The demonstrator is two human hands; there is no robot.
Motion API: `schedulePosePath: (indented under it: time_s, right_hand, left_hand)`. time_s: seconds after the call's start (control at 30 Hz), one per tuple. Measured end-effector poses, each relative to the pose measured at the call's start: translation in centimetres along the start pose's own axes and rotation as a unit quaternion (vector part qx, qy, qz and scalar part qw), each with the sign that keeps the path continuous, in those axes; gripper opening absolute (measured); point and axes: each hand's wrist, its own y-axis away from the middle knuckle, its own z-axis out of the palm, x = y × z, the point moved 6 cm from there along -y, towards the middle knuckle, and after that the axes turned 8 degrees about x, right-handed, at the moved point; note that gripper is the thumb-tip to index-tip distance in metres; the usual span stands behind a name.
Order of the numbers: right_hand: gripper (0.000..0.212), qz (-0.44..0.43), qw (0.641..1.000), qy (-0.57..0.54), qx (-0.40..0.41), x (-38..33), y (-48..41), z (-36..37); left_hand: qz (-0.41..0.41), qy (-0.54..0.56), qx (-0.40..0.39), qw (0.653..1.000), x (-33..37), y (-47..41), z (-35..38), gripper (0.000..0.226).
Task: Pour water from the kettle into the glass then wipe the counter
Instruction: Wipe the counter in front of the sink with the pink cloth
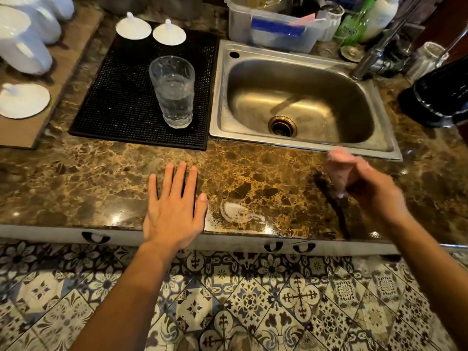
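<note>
1. Head view, grips:
   - The left grip (pixel 174 211) lies flat on the counter (pixel 101 178) near its front edge, fingers straight and spread, holding nothing.
   - The right grip (pixel 367 188) is curled round a pale pink cloth (pixel 336 168). Both are motion-blurred, just in front of the front rim of the sink (pixel 220 97).
2. Head view, task items relative to the grips:
   - The glass (pixel 172 92) stands upright on the black drip mat (pixel 121 97), beyond the left grip and well apart from both grips.
   - The kettle (pixel 440 97), dark and cut by the right frame edge, stands on the counter to the right of the sink, beyond the right grip.
   - A wet smear (pixel 240 214) lies on the counter between the two grips, just beside the left thumb.
3. Head view, edges and room:
   - The mat and the sink bound the far side of the front counter strip.
   - The smear reaches close to the counter's front edge.
4. Head view, appearance:
   - The glass is clear and textured, and partly filled with water.
</note>
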Motion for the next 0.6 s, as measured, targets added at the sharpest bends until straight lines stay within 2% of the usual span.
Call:
schedulePosePath:
  time_s: [0.13, 0.3, 0.43, 0.6]
  right_hand:
    - [0.028, -0.001, 0.996, 0.090, 0.028, 4.4, 4.0, 2.7]
    - [0.026, -0.039, 0.991, 0.123, 0.028, 5.1, 6.1, 9.5]
    - [0.045, -0.100, 0.970, 0.222, -0.005, 4.4, 7.2, 15.2]
    - [0.045, -0.136, 0.960, 0.236, -0.061, 3.4, 9.3, 21.1]
  left_hand:
    - [0.012, 0.010, 0.004, 1.000, 0.0, 0.0, 0.1, 0.069]
    - [0.038, 0.057, 0.034, 0.997, 0.0, 0.4, -0.5, 0.066]
    - [0.046, 0.140, 0.059, 0.987, -0.3, 1.1, -1.7, 0.065]
    - [-0.038, 0.274, 0.118, 0.954, -1.6, 1.9, -3.5, 0.062]
